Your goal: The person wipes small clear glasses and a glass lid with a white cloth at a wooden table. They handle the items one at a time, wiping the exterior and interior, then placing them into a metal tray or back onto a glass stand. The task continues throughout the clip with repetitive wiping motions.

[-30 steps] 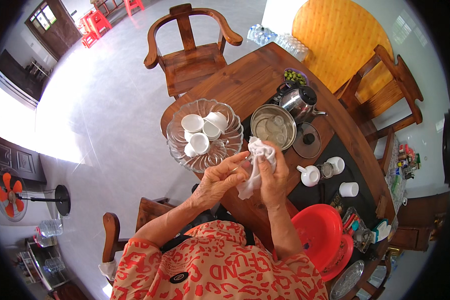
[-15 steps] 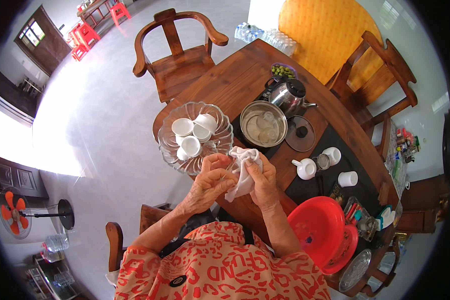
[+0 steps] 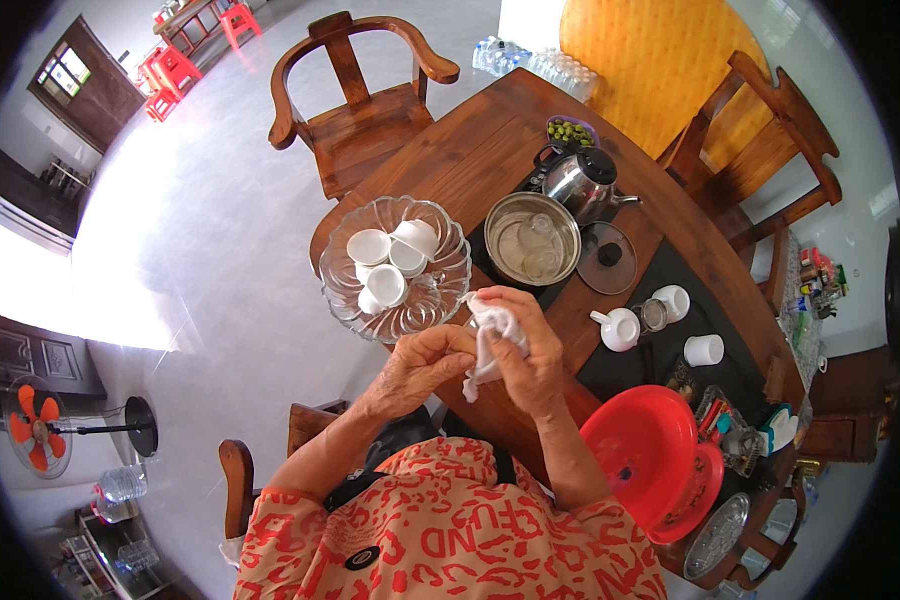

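Note:
My right hand (image 3: 533, 362) is closed round a crumpled white cloth (image 3: 488, 330), held up in front of my chest over the table's near edge. Right beside it, the fingers of my left hand (image 3: 422, 368) are bent and pressed together against the cloth's left side; whatever they pinch is hidden. Just beyond my hands, a scalloped clear glass bowl (image 3: 440, 310) holds several small white cups (image 3: 385, 285). To its right stands a steel pot (image 3: 510, 273) with clear glass cups (image 3: 540, 245) in water.
A steel kettle (image 3: 578, 183), a pot lid (image 3: 608, 257), a white teapot (image 3: 619, 329) and white cups (image 3: 704, 350) stand on the wooden table (image 3: 450, 140). At the right lies a red basin (image 3: 638, 450). Wooden chairs (image 3: 360, 120) surround the table; a floor fan (image 3: 38, 428) is at far left.
My right hand has turned and closed further over the cloth, which is now more bunched. My left fingers have curled in more tightly beside it. The view has shifted slightly.

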Demonstrator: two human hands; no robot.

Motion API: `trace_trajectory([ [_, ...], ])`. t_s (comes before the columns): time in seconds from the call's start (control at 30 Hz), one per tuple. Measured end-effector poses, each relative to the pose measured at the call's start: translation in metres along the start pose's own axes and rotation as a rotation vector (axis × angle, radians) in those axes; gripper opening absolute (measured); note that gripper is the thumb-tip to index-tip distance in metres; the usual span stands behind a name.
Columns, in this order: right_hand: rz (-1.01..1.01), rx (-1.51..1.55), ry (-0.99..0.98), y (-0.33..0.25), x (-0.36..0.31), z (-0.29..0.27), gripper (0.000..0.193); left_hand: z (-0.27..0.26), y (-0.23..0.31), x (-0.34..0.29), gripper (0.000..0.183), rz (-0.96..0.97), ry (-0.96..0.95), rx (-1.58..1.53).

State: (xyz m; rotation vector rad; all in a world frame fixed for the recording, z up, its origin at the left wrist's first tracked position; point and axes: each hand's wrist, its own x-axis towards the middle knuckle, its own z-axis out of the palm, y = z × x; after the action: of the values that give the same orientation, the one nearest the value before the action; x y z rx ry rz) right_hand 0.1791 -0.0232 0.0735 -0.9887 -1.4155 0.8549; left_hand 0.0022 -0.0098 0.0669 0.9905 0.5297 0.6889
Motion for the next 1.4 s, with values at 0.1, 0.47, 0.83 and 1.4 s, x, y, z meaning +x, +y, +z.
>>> trace_trajectory([
  [0.1,0.237,0.294,-0.004,0.009,0.0,-0.007,0.024,-0.001,-0.008,0.002,0.013,0.081,0.026,0.044],
  [0.47,0.288,0.284,0.131,0.019,-0.014,0.013,0.036,-0.006,-0.027,0.019,0.018,0.15,0.073,-0.6],
  [0.83,-0.316,-0.514,0.047,0.014,-0.015,0.008,0.042,-0.008,-0.034,0.028,0.025,0.017,0.242,-0.753],
  [1.4,-0.288,-0.549,-0.093,0.015,-0.015,-0.005,0.047,-0.005,-0.04,0.028,0.021,0.054,0.293,-0.631],
])
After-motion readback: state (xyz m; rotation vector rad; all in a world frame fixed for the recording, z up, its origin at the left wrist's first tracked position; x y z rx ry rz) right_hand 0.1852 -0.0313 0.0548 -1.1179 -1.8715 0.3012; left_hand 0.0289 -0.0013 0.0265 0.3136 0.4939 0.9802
